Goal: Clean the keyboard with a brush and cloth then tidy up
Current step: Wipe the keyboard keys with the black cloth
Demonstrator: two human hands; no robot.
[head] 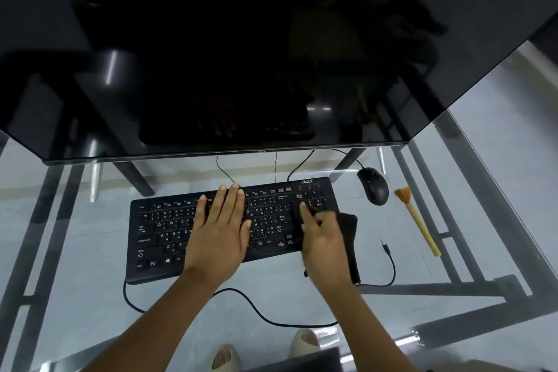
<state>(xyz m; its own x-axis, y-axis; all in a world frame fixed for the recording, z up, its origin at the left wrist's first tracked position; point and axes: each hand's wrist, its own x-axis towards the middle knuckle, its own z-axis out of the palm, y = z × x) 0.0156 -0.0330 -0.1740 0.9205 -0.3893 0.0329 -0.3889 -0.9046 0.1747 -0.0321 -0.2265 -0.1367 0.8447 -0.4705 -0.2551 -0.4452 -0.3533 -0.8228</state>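
Our left hand [222,226] lies flat, steadying the keyboard [163,229]; our right hand [321,238] grips the cloth [350,238]. We should wipe lightly along rows.

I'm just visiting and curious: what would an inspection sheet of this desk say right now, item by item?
Surface: glass desk top on a dark metal frame; floor shows through it.
Job's things: black keyboard lies flat mid-desk; dark cloth at its right end; brush lies unused on the glass, right of the mouse.
Clutter: black mouse beyond the keyboard's right corner.
Hands: left hand rests flat on the keys; right hand grips the cloth, forefinger pressed on the keys.
Cables: keyboard cable loops along the near side; a loose plug lies right of the cloth; thin leads hang under the monitor.
Surroundings: large dark monitor, switched off; the person's slippered feet below the glass.
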